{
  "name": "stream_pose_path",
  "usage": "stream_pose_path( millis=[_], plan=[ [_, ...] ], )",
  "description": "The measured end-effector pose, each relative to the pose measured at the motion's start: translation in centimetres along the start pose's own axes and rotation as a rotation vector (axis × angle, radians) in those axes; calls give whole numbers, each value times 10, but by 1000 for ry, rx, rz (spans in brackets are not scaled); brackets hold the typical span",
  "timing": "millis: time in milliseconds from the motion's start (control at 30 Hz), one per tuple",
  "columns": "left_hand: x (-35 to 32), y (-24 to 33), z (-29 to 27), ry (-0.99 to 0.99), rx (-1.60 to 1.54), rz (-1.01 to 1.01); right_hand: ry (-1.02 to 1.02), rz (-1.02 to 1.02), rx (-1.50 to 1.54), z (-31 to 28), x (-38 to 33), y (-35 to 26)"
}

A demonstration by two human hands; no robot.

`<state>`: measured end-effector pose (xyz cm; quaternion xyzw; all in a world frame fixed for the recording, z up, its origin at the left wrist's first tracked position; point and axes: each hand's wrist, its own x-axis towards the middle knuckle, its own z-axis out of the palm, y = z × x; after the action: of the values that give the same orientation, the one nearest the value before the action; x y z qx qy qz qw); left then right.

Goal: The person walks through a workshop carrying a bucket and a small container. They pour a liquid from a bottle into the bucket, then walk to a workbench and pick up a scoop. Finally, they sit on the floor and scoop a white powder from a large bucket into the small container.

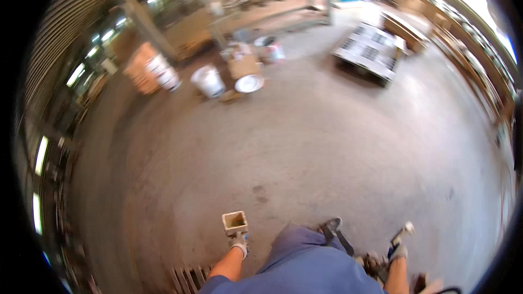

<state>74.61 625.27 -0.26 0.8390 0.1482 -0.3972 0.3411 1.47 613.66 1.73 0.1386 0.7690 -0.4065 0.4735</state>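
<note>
My left hand (238, 244), in a pale glove, is closed at the near side of a small square open-topped container (235, 222). The container has a cream rim and a yellowish-brown inside. I cannot tell whether the hand grips a wall or a handle. Off to the right, my right hand (399, 252), also gloved, is wrapped round a short tool with a pale, blunt end (408, 227). Blur hides what kind of tool it is. Both hands are low and apart, on either side of my blue-clad body.
Across the concrete floor (294, 147) stand a white bucket (208, 81), a cardboard box (243, 66) and a white round lid (249, 83). A loaded pallet (370, 49) sits far right. Slatted bars (188, 280) lie near my left arm, and dark clutter (375, 265) lies near my right.
</note>
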Motion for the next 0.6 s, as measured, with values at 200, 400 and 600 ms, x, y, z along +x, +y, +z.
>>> stream_pose_path(
  millis=[200, 400, 600],
  plan=[
    [-108, 81, 87, -129, 137, 32, 105, 11, 121, 5, -19, -75],
    [-200, 200, 273, -324, 589, 455, 140, 49, 233, -42, 40, -75],
    [-271, 240, 443, -516, 822, 884, 376, 127, 296, -97, 48, -40]
  ],
)
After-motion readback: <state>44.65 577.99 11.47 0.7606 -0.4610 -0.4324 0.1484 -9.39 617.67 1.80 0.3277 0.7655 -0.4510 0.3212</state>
